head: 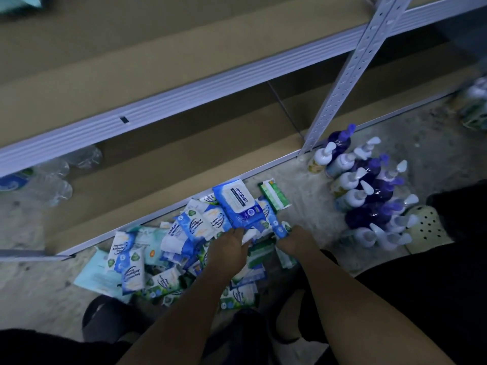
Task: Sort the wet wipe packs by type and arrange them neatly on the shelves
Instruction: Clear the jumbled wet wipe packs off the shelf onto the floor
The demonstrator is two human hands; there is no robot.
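Note:
A heap of wet wipe packs (pixel 184 248) lies on the concrete floor in front of the shelving, mostly blue-and-white, some green-and-white. A large blue Antabax pack (pixel 237 204) lies on top at the far side, and my left hand (pixel 229 248) grips its near edge. My right hand (pixel 295 239) pinches a small blue pack (pixel 279 229) beside it. A green pack (pixel 274 196) lies apart at the far right of the heap. A pale teal flat pack (pixel 97 275) lies at the heap's left edge.
The brown shelf boards (pixel 158 56) sit behind white metal rails, with a perforated white upright (pixel 350 75) at right. Clear plastic bottles (pixel 52 180) lie on the bottom shelf at left. White and purple pump bottles (pixel 369 191) stand on the floor at right, beside a cream perforated shoe (pixel 427 227).

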